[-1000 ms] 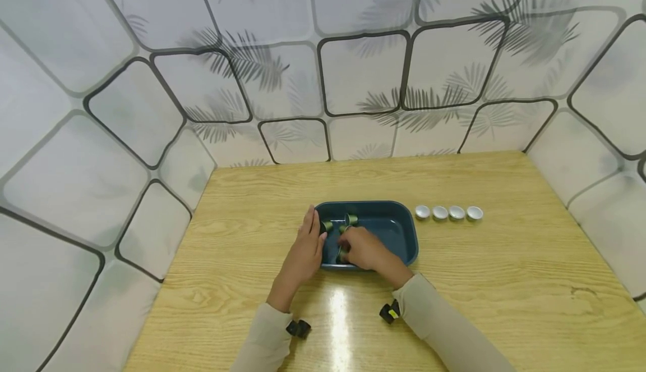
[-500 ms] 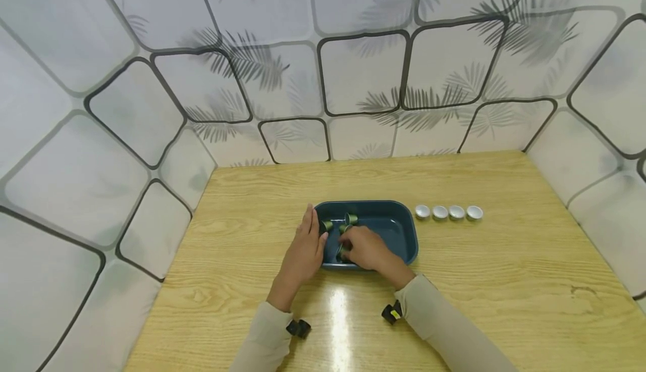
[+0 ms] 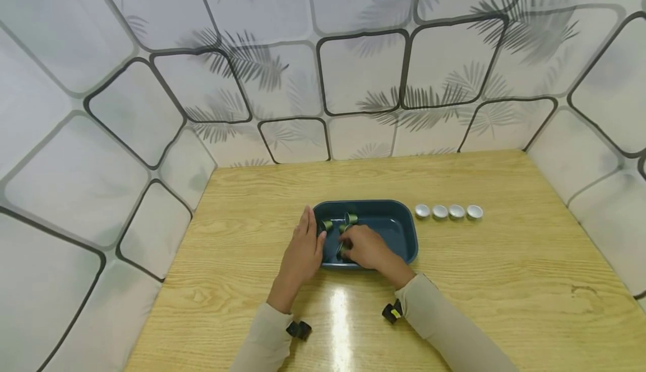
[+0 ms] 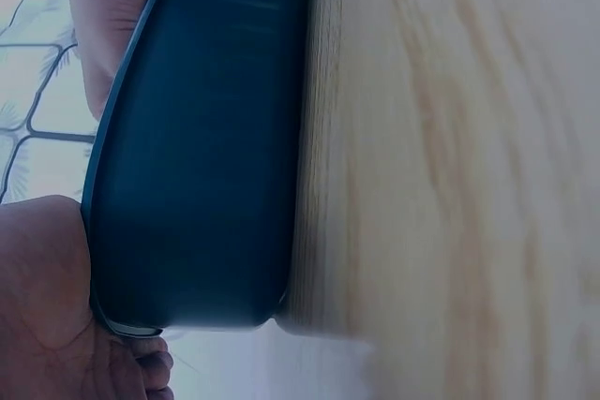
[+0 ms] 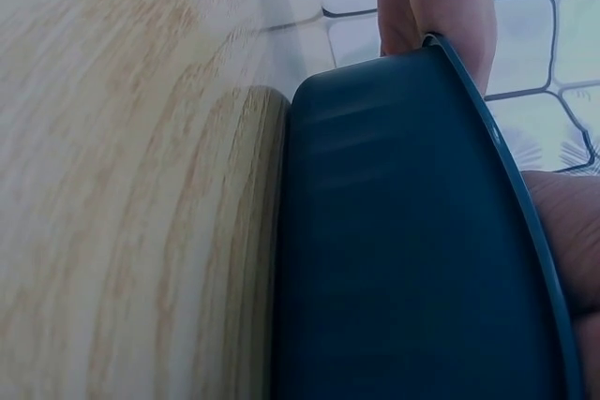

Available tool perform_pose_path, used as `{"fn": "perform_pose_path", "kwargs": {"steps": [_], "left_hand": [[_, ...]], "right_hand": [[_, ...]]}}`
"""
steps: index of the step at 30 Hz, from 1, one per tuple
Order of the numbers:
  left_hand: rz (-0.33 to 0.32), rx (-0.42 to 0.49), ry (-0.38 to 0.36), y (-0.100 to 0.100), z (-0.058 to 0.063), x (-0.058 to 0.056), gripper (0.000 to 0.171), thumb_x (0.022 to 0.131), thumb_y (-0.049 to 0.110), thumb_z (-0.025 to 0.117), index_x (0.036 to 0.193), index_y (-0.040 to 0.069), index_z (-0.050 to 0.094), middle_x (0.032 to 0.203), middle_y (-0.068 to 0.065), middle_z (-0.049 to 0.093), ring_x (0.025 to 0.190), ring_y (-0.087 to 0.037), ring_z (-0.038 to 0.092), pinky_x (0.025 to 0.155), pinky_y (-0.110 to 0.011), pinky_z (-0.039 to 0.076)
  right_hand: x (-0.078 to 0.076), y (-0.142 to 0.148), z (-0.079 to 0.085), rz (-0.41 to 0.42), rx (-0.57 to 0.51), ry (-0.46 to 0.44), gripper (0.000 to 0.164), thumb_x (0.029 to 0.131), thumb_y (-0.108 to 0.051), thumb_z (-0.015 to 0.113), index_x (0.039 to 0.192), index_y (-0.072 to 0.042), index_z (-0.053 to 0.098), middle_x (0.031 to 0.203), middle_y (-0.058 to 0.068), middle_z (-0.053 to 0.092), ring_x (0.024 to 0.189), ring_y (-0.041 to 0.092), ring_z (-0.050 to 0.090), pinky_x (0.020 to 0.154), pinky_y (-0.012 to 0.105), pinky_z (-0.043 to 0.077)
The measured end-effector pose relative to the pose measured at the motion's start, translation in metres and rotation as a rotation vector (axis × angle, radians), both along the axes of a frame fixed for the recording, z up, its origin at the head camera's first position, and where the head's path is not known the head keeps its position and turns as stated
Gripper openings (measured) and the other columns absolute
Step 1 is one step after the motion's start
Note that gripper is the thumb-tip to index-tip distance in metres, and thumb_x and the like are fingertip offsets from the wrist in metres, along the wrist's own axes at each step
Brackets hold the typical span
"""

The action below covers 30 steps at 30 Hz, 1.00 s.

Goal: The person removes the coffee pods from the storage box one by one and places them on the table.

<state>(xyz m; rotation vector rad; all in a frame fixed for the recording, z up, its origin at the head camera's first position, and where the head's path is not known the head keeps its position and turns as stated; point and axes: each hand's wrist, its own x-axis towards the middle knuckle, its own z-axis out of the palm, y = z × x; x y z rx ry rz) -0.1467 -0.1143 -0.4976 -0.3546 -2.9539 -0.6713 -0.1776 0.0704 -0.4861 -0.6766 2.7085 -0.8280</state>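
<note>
Currently in your right grip (image 3: 367, 247): the front green capsule (image 3: 340, 251), pinched between thumb and curled fingers, the gap narrow; your fingers hide part of it.
Where that capsule is: inside the dark blue tray (image 3: 391, 232), near the wall closest to you, left of centre.
Your left grip (image 3: 304, 248): holding nothing, fingers straight and together, laid along the tray's left end and touching it.
Other capsules in the tray: the left green capsule (image 3: 327, 225) lies just beside your left thumb; the back green capsule (image 3: 351, 219) lies near the far wall; the middle green capsule (image 3: 344, 228) lies between that one and your right fingers.
In the way: your right grip covers part of the middle capsule and the tray floor; the tray walls fill much of both wrist views and hide the capsules there.
Outside the tray, right: a row of four white-topped pieces (image 3: 439, 212), the nearest just beside the tray.
On your arms: light sleeves (image 3: 267, 335) and black wrist devices (image 3: 299, 329).
Tabletop (image 3: 227, 220): yellowish wood grain, with a bright glare (image 3: 340, 327) between your forearms and a dark mark (image 3: 584, 290) far right.
Beyond: a wall covering (image 3: 365, 74) with rounded outlines and grey fronds.
</note>
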Motion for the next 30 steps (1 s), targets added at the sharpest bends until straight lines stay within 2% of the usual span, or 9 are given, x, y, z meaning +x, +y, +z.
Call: {"fn": "perform_pose_path", "kwargs": {"steps": [5, 12, 18, 30], "left_hand": [[-0.001, 0.008, -0.002, 0.001, -0.001, 0.0, 0.063, 0.112, 0.029, 0.037, 0.158, -0.008, 0.017, 0.167, -0.022, 0.012, 0.151, -0.036, 0.025, 0.12, -0.051, 0.025], [-0.009, 0.016, -0.009, 0.0, -0.003, 0.0, 0.063, 0.112, 0.028, 0.037, 0.159, -0.008, 0.015, 0.167, -0.023, 0.011, 0.151, -0.037, 0.024, 0.12, -0.052, 0.024], [-0.009, 0.021, -0.009, -0.001, -0.002, -0.001, 0.063, 0.112, 0.028, 0.037, 0.159, -0.008, 0.013, 0.167, -0.023, 0.009, 0.15, -0.038, 0.025, 0.12, -0.053, 0.024], [-0.006, -0.01, 0.006, 0.001, -0.003, -0.001, 0.064, 0.111, 0.025, 0.041, 0.159, -0.008, 0.015, 0.167, -0.024, 0.01, 0.152, -0.036, 0.023, 0.12, -0.053, 0.025]], "right_hand": [[0.001, 0.001, 0.002, -0.002, -0.006, 0.016, 0.031, 0.087, -0.01, 0.081, 0.117, -0.004, 0.076, 0.101, 0.005, 0.074, 0.092, 0.021, 0.069, 0.078, 0.041, 0.058], [0.003, 0.006, 0.004, 0.02, -0.089, 0.073, 0.035, 0.084, -0.005, 0.083, 0.117, 0.002, 0.074, 0.105, 0.011, 0.074, 0.095, 0.025, 0.069, 0.083, 0.043, 0.057], [0.006, 0.012, 0.006, 0.023, -0.156, 0.124, 0.038, 0.083, -0.005, 0.084, 0.118, 0.003, 0.073, 0.103, 0.011, 0.074, 0.089, 0.022, 0.07, 0.078, 0.039, 0.058], [0.02, 0.035, 0.01, -0.034, -0.287, 0.145, 0.04, 0.084, -0.002, 0.082, 0.123, 0.0, 0.072, 0.108, 0.008, 0.074, 0.089, 0.017, 0.07, 0.073, 0.031, 0.059]]}}
